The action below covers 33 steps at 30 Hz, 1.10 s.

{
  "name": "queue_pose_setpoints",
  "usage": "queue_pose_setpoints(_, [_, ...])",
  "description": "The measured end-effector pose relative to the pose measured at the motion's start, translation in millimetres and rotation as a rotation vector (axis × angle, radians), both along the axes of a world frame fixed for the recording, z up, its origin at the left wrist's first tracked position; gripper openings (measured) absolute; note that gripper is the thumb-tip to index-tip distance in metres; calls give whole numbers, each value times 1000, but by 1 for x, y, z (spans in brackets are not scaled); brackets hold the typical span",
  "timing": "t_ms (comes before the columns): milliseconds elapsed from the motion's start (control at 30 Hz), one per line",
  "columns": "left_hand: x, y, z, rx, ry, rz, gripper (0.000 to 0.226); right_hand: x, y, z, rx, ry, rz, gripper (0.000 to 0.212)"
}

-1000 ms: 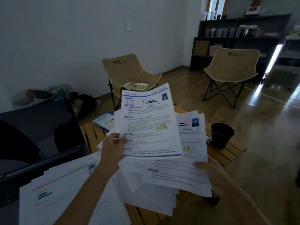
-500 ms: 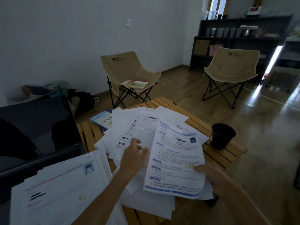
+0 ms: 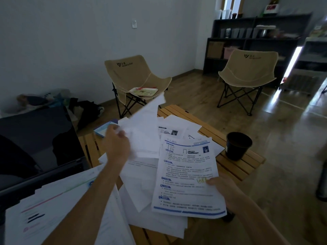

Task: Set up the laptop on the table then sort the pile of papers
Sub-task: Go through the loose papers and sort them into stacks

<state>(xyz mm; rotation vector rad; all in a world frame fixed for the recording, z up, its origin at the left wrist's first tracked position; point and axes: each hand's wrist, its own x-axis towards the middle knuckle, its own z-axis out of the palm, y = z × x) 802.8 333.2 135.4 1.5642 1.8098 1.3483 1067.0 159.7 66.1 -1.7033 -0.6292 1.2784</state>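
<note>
Loose white printed papers heaped on slatted wooden counter. Left hand grip pinching blurred blank-backed sheet; right hand grip pinching blue-bordered résumé page. Lift single sheets only; read header before placing.

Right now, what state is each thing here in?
laptop: open, screen dark.
blue-bordered sheet: held by right hand.
blank sheet: lifted by left hand.
paper pile: scattered on table.
black cup: upright.
</note>
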Motion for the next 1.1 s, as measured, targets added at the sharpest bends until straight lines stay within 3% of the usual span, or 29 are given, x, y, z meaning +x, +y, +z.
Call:
queue_pose_setpoints(67, [-22, 17, 6, -46, -350, -31, 37, -2, 0, 2, -3, -10, -14, 23])
queue_pose_setpoints(100, [-27, 19, 5, -50, -439, -45, 41, -2, 0, 3, -6, -17, -24, 22])
queue_pose_setpoints(267, [-11, -6, -23, -155, -448, -139, 28, -3, -1, 3, -17, 25, -70, 16])
queue_pose_setpoints(400, [-22, -11, -43, -103, -861, 62, 27, 0, -2, 3, -14, 60, -61, 16])
queue_pose_setpoints(533, [-34, -3, -51, -103, -955, 81, 41, 1, -1, 3, -26, 46, -51, 18])
queue_pose_setpoints(633, [-27, -9, -46, -164, -728, -153, 40, 1, -2, 5, -27, 60, -57, 18])
queue_pose_setpoints(700, [-6, -31, -43, -250, -407, -314, 33, 0, 0, 6, -35, 59, -81, 20])
queue_pose_setpoints(800, [26, -64, -57, -308, 40, -474, 45, 0, 3, 8, -20, 99, -94, 45])
queue_pose_setpoints(867, [36, -76, -69, -325, 131, -609, 44, 2, 4, 6, -35, 143, -92, 56])
queue_pose_setpoints(933, [40, -74, -75, -373, 151, -674, 34, -2, 2, 8, -27, 68, -23, 39])
queue_pose_setpoints(1000, [36, -59, -69, -351, 223, -592, 31, -3, 1, 3, -37, -75, 0, 22])
queue_pose_setpoints(1100, [11, -8, -63, -322, 555, -259, 48, -5, 2, -1, -54, -76, -13, 17])
